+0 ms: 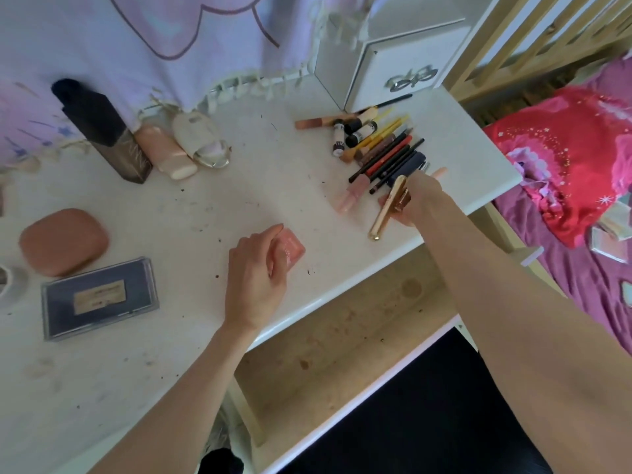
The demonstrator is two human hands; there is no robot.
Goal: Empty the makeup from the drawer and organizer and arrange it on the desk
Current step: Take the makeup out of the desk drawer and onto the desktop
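Observation:
My right hand (419, 201) grips a gold tube (388, 208) at the desk's right side, just below a pile of pencils, brushes and small bottles (383, 145). A pink lip gloss (352, 195) lies beside the pile. My left hand (256, 271) holds a small pink square compact (290, 249) on the white desk (205, 200). The wooden drawer (342, 330) under the desk stands pulled out, with nothing visible in it. A white organizer box (403, 59) stands at the back right.
On the left lie a dark blue palette (99, 299), a rounded pink case (63, 241), a tall dark bottle (102, 131), a peach tube (167, 153) and a white compact (200, 138). A bed with pink bedding (574, 165) is at the right.

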